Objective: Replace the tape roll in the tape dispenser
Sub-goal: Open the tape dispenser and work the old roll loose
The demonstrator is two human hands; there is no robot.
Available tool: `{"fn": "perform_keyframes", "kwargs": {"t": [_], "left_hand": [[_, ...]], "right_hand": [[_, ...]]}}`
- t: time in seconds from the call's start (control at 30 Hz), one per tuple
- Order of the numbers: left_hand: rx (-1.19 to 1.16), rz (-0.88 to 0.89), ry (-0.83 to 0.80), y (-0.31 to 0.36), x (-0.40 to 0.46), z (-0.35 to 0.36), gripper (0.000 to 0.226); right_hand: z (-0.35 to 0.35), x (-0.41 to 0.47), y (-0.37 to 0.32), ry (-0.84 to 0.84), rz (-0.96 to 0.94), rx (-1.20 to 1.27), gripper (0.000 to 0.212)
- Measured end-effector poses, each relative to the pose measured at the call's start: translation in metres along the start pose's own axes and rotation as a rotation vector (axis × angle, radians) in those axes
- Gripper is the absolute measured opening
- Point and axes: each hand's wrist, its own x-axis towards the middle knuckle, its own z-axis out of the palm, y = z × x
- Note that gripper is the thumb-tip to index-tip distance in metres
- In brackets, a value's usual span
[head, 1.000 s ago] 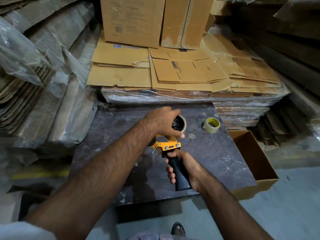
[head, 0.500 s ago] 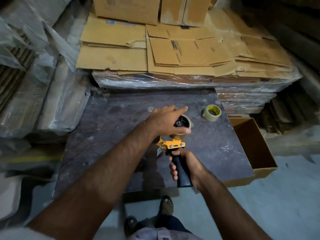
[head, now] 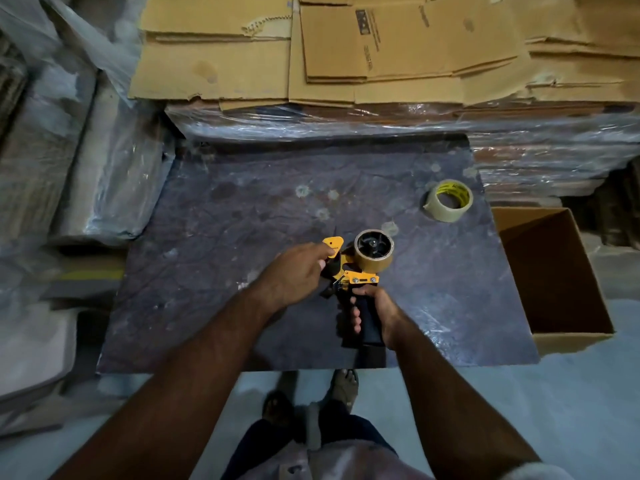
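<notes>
Nearest the camera, the person's feet show blurred on a pale floor, partly hidden behind dark trousers. Above them, the right hand wraps its fingers tight round the black moulded grip of the yellow metal tape dispenser; much of the grip is covered by those fingers. The left hand is curled against the dispenser's front end, thumb and forefinger pinched near a rounded yellow tab, and it hides the blade end, so what exactly it pinches cannot be made out. A glossy brown tape roll on a black spoked hub sits mounted on the dispenser, held just above the dark, veined stone-like tabletop, whose surface is mottled with pale spots. Farther right on the table lies a loose clear tape roll with a yellow printed core, flat on its side, well apart from the hands. Beside the table's right edge stands an open brown cardboard box, its inside in shadow. Beyond, flattened corrugated cardboard sheets lie stacked on bundles wrapped in crinkled clear plastic film; their print is too small to read.
</notes>
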Motion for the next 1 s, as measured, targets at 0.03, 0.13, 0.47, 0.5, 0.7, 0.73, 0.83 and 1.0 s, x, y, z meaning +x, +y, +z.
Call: {"fn": "perform_keyframes", "kwargs": {"t": [0.03,0.13,0.47,0.5,0.7,0.73,0.83,1.0], "left_hand": [[0.004,-0.01,-0.009,-0.001,0.0,0.002,0.045],[0.035,-0.038,-0.024,-0.002,0.0,0.006,0.043],[0.071,-0.059,-0.007,0.017,0.026,0.018,0.031],[0.055,-0.061,0.006,0.018,0.031,0.018,0.03],[-0.04,-0.086,0.067,0.023,0.069,0.021,0.03],[-0.078,-0.108,0.063,0.023,0.078,0.021,0.028],[-0.158,-0.152,-0.002,0.017,0.104,0.027,0.027],[-0.073,-0.153,-0.113,0.009,0.132,0.034,0.034]], "right_hand": [[-0.004,0.002,0.001,-0.02,-0.008,-0.001,0.027],[-0.014,0.01,0.004,0.048,-0.046,-0.092,0.022],[-0.027,0.005,-0.009,0.321,-0.196,-0.571,0.039],[-0.032,0.002,-0.018,0.386,-0.212,-0.667,0.039],[-0.061,0.0,-0.084,0.65,-0.504,-0.706,0.02],[-0.059,0.002,-0.094,0.65,-0.51,-0.698,0.022],[-0.054,0.021,-0.113,0.643,-0.483,-0.768,0.03],[-0.045,0.038,-0.12,0.622,-0.391,-0.933,0.027]]}}
